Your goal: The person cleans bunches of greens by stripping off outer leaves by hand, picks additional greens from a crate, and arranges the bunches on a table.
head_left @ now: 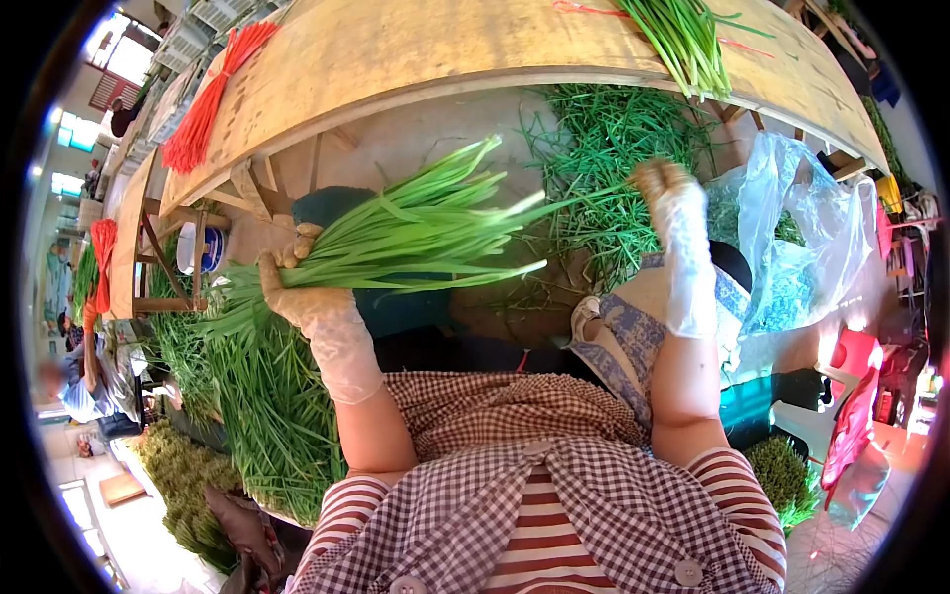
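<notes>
My left hand [302,287], in a stained glove with a white translucent sleeve, is closed around a loose bunch of garlic chives [426,218]. The pale cut ends fan out to the right, and the leaf tips hang behind the hand at left. To the right, my right hand [675,203], gloved likewise and slightly blurred, pinches a few thin green leaves [594,196] that stretch from near the bunch's ends. Beneath it lies a heap of loose green trimmings [609,148] on the floor. A large pile of chives [272,406] lies beside my left forearm.
A curved-looking wooden table [426,49] runs across the front, bearing red ties [213,99] at left and another chive bunch [678,45] at right. A clear plastic bag [802,218] stands at right. A white bucket [203,247] sits under the table. Another person [84,381] is at far left.
</notes>
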Demonstrator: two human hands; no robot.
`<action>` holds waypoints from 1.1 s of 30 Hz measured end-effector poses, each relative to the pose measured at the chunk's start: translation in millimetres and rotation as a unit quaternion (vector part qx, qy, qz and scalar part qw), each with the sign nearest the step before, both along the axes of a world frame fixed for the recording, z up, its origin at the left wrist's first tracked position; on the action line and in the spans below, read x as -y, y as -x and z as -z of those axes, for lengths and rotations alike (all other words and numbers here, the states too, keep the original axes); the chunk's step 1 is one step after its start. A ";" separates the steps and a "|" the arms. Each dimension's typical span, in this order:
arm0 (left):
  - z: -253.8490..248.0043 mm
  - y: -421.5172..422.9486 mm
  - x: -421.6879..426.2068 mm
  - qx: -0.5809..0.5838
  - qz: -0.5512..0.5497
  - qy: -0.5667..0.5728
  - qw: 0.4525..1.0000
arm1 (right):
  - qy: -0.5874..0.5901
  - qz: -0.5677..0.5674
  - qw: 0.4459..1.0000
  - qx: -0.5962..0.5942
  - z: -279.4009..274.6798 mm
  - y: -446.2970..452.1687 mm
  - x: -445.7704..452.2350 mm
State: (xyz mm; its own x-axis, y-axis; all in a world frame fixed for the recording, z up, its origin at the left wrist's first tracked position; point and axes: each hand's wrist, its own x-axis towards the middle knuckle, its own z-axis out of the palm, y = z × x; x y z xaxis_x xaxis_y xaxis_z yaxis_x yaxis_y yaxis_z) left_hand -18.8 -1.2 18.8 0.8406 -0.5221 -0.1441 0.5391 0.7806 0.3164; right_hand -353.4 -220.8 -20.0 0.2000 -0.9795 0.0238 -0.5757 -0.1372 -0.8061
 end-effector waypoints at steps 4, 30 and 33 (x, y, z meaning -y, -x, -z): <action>0.8 0.2 -2.1 0.016 0.023 0.037 0.999 | 0.346 -0.022 0.936 -0.051 -33.1 -2.1 -3.5; 23.2 -22.2 -8.7 -0.068 0.117 0.054 0.989 | -0.231 -0.298 0.721 0.581 -25.8 -36.3 -58.4; 30.6 -35.2 -15.0 -0.047 0.081 0.048 0.994 | 0.009 -0.237 0.918 0.319 -45.6 -40.4 -60.9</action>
State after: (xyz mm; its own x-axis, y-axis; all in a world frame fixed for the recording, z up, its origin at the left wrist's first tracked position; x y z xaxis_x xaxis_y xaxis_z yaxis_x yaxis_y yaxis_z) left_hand 16.4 13.7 -11.9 0.7293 -0.6649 -0.1611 0.6841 0.7048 0.1877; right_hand -313.0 -159.8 25.6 0.5425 -0.7848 0.2995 0.1403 -0.2669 -0.9535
